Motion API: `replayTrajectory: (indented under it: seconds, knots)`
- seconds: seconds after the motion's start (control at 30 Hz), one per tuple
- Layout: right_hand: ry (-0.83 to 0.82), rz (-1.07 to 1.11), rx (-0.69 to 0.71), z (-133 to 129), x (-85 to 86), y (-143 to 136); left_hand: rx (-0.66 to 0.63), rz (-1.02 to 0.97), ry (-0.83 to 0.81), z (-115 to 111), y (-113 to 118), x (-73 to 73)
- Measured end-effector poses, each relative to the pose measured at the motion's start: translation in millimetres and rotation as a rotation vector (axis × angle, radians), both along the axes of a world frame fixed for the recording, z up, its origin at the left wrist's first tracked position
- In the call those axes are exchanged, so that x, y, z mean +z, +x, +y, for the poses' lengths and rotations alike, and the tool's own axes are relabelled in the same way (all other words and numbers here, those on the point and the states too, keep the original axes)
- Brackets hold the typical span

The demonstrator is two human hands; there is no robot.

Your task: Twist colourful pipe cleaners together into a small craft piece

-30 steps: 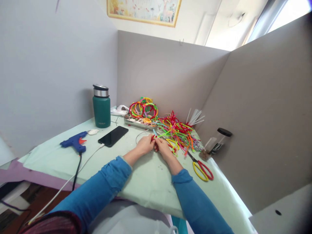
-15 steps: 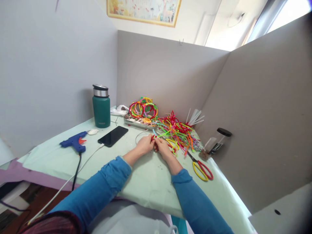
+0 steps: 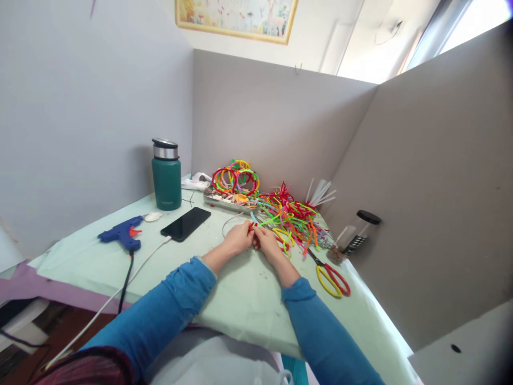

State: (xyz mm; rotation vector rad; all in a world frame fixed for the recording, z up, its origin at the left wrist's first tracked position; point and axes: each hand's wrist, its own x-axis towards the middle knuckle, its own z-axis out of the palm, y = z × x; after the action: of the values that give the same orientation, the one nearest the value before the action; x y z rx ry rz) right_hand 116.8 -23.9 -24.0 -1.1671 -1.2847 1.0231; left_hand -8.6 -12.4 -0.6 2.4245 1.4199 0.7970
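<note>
1. Grey panels (image 3: 280, 117) across back, L and R of frame; framed picture (image 3: 240, 21) up top, abt ctr. Pale green table cover (image 3: 244, 297) over much of lower half.
2. Fuzzy red piece (image 3: 251, 226) just below frame ctr, btwn both hands' fingertips; can't tell if touching cover.
3. Long axis hard to call, mostly hidden; visible bit short, running roughly L–R. Light green strand (image 3: 269, 220) from fingertips twd upper R; can't tell if joined.
4. Looks: bright red, thin, pipe-cleaner type. Small light blue bit (image 3: 254, 216) right above it in frame.
5. Left hand (image 3: 239, 238): fingers curled, thumb & index pinched tight on red. Right hand (image 3: 267, 243): same, fingertips up against left's, also on red. Lower fingers partly hidden.
6. R of ctr: tangle of coloured strands (image 3: 288, 208); nearer, scissors (image 3: 333, 280), handles twd lower R. Above hands: metal tray (image 3: 230, 205) w/ multicolour rings (image 3: 235, 179).
7. L of frame: upright green bottle (image 3: 166, 184), black phone (image 3: 186, 223) w/ white cable, blue glue gun (image 3: 122, 233).
8. Writing: tiny mark low on bottle, illegible; dark label on clear jar (image 3: 355, 243) at R, pale marks, unreadable.
</note>
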Motion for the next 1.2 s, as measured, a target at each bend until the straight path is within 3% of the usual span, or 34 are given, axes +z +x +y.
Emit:
replayTrajectory:
  seconds: [0.67, 1.2]
  knots:
    - [-0.002, -0.023, -0.009, 1.8, -1.9, 0.9, 0.004, 0.017, -0.007, -0.2, 0.1, -0.3]
    - [-0.024, 0.081, 0.007, -1.3, 2.1, -0.2, 0.011, -0.005, 0.022, 1.7, 0.6, -1.3]
